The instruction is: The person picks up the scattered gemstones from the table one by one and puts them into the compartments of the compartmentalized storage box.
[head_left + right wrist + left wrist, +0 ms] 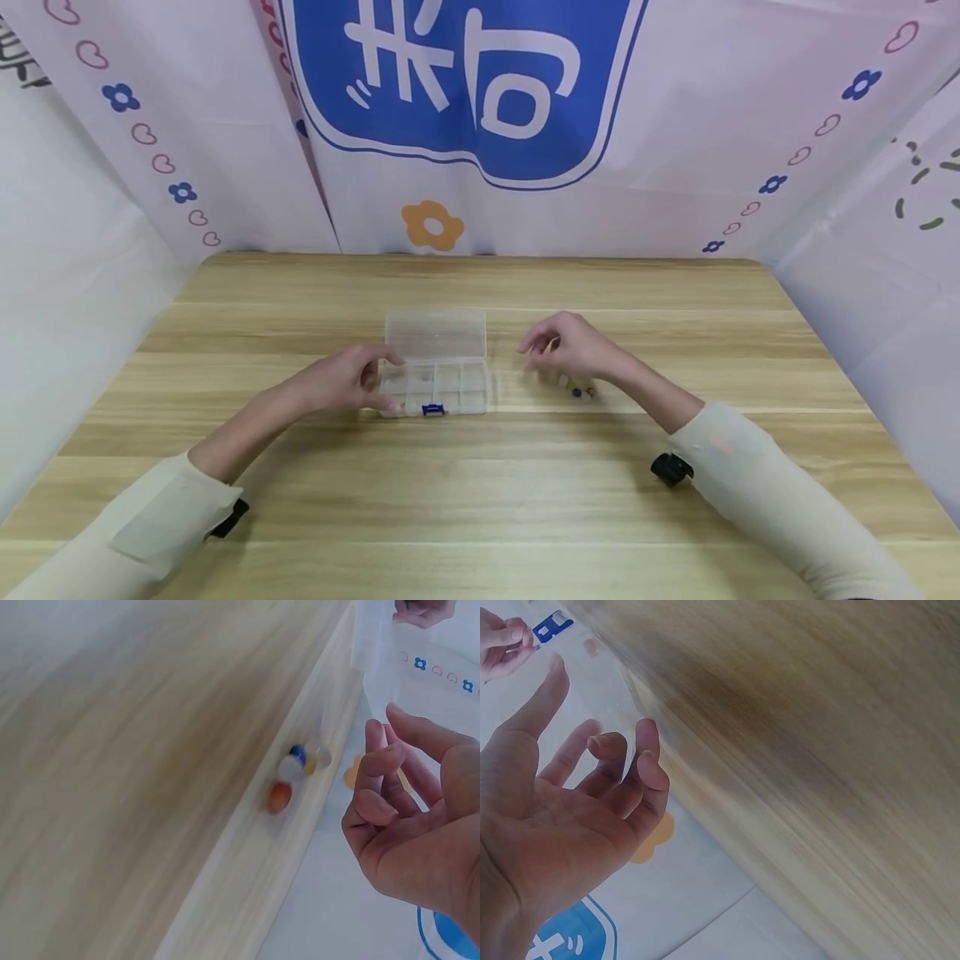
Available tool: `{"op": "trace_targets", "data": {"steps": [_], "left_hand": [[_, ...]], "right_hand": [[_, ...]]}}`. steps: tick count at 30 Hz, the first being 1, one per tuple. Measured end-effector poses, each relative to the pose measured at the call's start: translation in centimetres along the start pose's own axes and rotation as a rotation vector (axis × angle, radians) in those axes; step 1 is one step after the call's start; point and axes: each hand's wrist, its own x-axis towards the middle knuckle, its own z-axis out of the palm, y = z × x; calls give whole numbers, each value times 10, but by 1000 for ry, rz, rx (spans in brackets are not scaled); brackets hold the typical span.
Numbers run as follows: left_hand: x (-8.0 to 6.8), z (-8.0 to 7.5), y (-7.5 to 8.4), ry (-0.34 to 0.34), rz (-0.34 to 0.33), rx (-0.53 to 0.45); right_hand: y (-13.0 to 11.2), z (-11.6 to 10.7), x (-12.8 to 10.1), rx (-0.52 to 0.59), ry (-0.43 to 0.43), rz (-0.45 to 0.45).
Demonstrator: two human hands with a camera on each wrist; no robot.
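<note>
A clear plastic compartment box [461, 403] lies with its lid [436, 335] laid back and a blue latch [432, 410] at the front. My left hand [354, 379] holds the box's left end, thumb at the front corner and forefinger by the hinge. A small pinkish piece [591, 647] shows inside the box in the left wrist view. My right hand [566, 343] hovers to the right of the box, thumb and forefinger tips close together; whether something tiny is between them is hidden. Below it on the table lie several small beads or pills, among them an orange-brown one [280, 797] and a blue one [298, 754].
The wooden table [450, 500] ends at a white printed cloth [675, 167] behind, with more white cloth at both sides. A dark wrist device [672, 469] sits under the right sleeve, another [227, 518] under the left.
</note>
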Motion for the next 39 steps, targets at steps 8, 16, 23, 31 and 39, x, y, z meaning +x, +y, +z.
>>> {"op": "trace_targets", "data": {"steps": [8,16,23,31,39], "left_hand": [[-1,0,1,-2,-4,-9],[0,0,1,-7,5,-13],[0,-1,2,-7,13,-16],[0,-1,1,-4,10,-6],[0,-1,2,-7,11,-16]], "right_hand": [[15,-8,-10,-27,-36,42],[24,-14,-20,-48,-61,53],[29,-14,-24,-26,-94,51],[29,-13,-24,-42,-95,56],[29,-12,-25,-43,-90,54]]}}
